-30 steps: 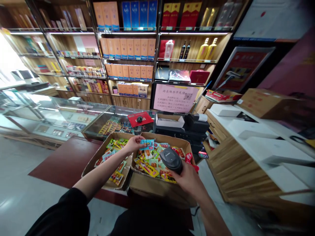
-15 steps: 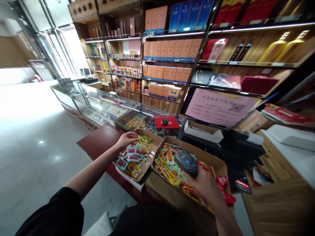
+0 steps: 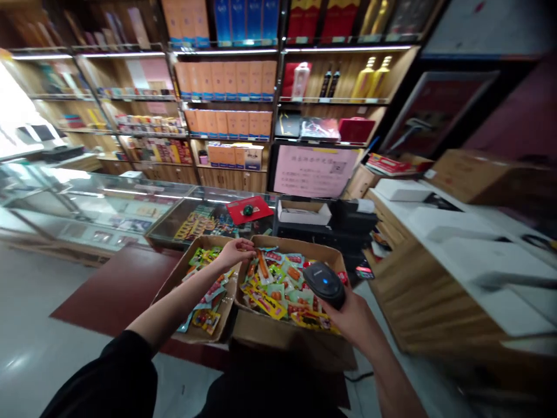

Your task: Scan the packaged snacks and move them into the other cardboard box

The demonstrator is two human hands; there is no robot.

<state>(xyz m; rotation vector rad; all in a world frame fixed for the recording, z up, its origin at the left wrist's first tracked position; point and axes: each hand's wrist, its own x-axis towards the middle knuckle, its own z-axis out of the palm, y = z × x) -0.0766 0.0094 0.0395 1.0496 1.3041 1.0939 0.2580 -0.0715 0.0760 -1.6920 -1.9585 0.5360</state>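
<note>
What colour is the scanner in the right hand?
The scanner is dark grey to black, best seen in the head view.

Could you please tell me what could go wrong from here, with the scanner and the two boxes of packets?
The scanner in the right hand is over many packets, so it might read an unintended one. These lie loose and overlapping; picking one could drag another along. The left hand is where the left box and right box come close, so a packet dropped there might land in the wrong box.
</note>
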